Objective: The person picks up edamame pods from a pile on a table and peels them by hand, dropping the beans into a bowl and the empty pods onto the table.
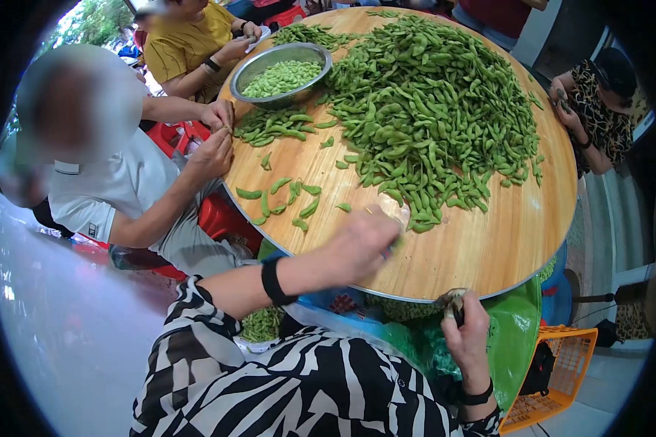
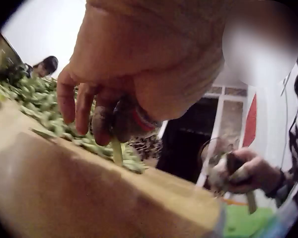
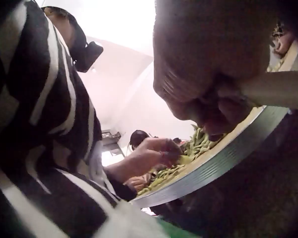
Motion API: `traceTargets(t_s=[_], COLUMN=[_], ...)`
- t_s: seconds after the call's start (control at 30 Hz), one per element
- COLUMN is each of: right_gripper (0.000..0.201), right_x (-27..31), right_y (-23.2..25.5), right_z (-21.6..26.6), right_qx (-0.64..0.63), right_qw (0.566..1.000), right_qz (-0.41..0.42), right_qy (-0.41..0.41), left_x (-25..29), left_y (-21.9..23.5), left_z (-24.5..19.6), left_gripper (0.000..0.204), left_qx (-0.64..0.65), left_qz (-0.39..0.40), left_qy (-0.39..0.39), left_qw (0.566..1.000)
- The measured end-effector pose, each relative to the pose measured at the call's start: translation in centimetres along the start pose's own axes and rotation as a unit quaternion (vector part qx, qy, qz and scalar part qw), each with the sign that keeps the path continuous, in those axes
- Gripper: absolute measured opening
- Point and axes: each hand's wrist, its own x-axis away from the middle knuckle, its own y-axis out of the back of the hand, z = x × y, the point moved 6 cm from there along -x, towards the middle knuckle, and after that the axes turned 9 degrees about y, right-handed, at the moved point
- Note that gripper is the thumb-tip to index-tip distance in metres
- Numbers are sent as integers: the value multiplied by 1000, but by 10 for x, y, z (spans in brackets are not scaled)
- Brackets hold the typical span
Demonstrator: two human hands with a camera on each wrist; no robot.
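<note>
My left hand [image 1: 363, 242] is over the near part of the round wooden table [image 1: 503, 247], blurred in the head view. In the left wrist view its thumb and fingers pinch a yellow-green soybean pod [image 2: 117, 151]. Just beyond lies a big heap of green soybean pods [image 1: 430, 102]. My right hand [image 1: 468, 331] is at the table's near edge, fingers curled round a pale, narrow thing [image 3: 280, 89] that sticks out past the fist. I cannot tell what it is. Dark marks show on the fingers of both hands.
Loose pods [image 1: 307, 207] lie left of my left hand. A metal bowl [image 1: 237, 86] of shelled beans stands farther back. Other people sit around the table, one in a white shirt [image 1: 102, 189] at the left. An orange crate [image 1: 561, 364] stands low at the right, beside green plastic [image 1: 514, 328].
</note>
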Motion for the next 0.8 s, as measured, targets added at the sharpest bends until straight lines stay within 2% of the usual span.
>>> traceTargets(t_s=[0.07,0.17,0.3,0.37,0.47,0.53,0.57,0.6,0.63,0.67,0.7,0.73,0.8], right_gripper=[23,26,26,25,23,23,24,25,25,25,26,26,26], right_x=[0,-1,1,4,6,8,9,9,6,4,4,3,6], right_y=[-6,-14,-13,-11,-8,-10,-14,-17,-14,-15,-19,-20,-24], right_z=[7,7,4,0,-3,-6,-10,-13,-8,-4,-2,0,-4], right_qx=[-31,-55,-61,-72,-105,-130,-165,-199,-197,-278,-354,-351,-497], right_qw=[998,996,995,995,993,990,984,977,978,951,915,916,842], right_qz=[40,48,51,49,47,50,52,54,52,69,86,86,16], right_qy=[41,52,56,46,13,-11,-33,-54,-52,-114,-175,-172,-210], left_x=[1,9,49,79,108,122,112,103,81,59,40,21,-16], left_y=[13,34,70,95,124,124,124,124,124,123,117,112,102], left_z=[35,70,124,154,149,145,131,128,116,106,107,108,113], left_gripper=[22,24,17,20,20,17,14,14,17,21,20,20,21], left_qx=[-145,-221,-330,-339,-360,-386,-426,-427,-345,-258,-217,-175,-175], left_qz=[-10,-37,-26,-4,4,239,139,138,100,59,54,48,41], left_qy=[16,12,148,238,266,376,247,246,212,175,170,164,154], left_qw=[989,974,932,910,894,808,859,859,909,948,960,970,971])
